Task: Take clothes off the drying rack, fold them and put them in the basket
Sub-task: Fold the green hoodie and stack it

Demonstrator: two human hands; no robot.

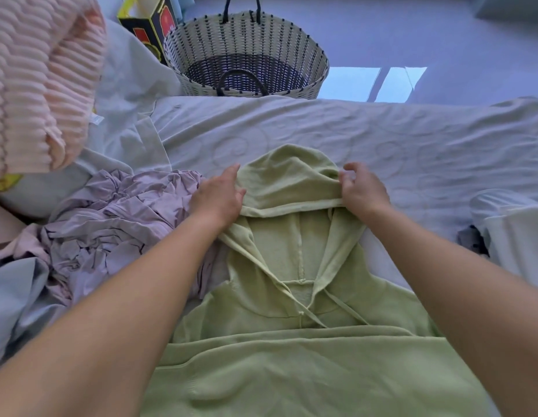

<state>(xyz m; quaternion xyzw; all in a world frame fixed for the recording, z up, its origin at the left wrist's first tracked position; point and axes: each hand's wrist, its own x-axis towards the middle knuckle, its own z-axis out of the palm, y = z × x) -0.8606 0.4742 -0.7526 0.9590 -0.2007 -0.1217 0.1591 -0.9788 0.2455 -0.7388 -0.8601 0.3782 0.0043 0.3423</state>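
A light green hoodie (291,341) lies front-up on the white bed sheet (412,136), its hood pointing away from me. My left hand (218,197) pinches the left edge of the hood between thumb and fingers. My right hand (362,189) grips the hood's right edge with curled fingers. The hood's top is partly folded over between the two hands. Beyond the bed stands a woven basket (317,63) with black handles, its dark bottom showing.
A crumpled lilac garment (111,224) lies left of the hoodie, over pale blue cloth (15,296). A pink ribbed blanket (30,85) hangs at upper left. A black-and-yellow bag (150,22) stands beside the basket. White folded cloth (517,236) lies at right.
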